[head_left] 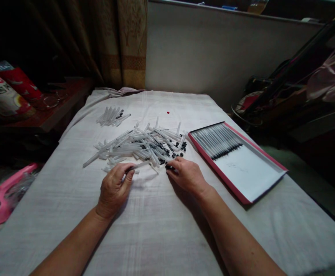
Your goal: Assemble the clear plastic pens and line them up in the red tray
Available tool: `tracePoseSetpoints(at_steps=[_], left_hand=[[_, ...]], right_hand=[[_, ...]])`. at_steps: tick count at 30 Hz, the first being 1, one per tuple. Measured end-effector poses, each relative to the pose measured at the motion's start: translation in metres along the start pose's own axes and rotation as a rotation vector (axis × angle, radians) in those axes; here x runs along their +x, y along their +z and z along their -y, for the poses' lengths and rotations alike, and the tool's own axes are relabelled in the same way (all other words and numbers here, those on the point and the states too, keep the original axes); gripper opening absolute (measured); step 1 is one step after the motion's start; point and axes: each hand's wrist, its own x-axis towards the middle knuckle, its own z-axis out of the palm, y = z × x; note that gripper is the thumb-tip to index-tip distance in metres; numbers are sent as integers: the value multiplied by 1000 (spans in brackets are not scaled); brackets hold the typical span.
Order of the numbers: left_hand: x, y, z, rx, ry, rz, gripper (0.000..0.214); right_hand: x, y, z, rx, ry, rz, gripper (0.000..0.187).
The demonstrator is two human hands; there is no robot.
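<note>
My left hand (116, 188) pinches a clear pen barrel (141, 165), which points to the right with a dark end between the fingers. At the front right edge of the pile, my right hand (188, 173) has its thumb and forefinger closed around a small black pen part (169, 166); the fingers partly cover it. Beyond both hands lies a loose pile of clear pen barrels (121, 147), mixed with thin dark refills (158, 142). Several small black pen parts (184, 146) are scattered along the pile's right side.
To the right is a shallow red-edged box (242, 180) with a row of pens (217, 142). A smaller group of barrels (109, 115) lies at the back left. A tiny red piece (168, 112) rests on the white cloth (144, 234). A pink tape dispenser (4, 195) is left of the table.
</note>
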Motion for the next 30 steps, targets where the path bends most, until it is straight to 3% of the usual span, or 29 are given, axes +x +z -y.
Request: tracePoseSetpoints(at_steps=[6,10,13,15,19,30], left_hand=[[-1,2,2,64,61,73,19],[-3,1,2,90,95,89,20],[-2,1,0,94,128,118,21],[-1,1,-1,99,139,137,21],[-2,1,-3,114,139,162,23],[-4,2,-1,125,123,197,24]], right_hand=[[1,8,5,36,-22,-75,25],[-3,10,6,520,-33,-226,18],[-8,17,10,941,-3,-255,15],[-12,22,14,1080,21,-254,15],[-17,28,22,1110,30,-249,17],[-19,27,28,934,-71,-355,15]])
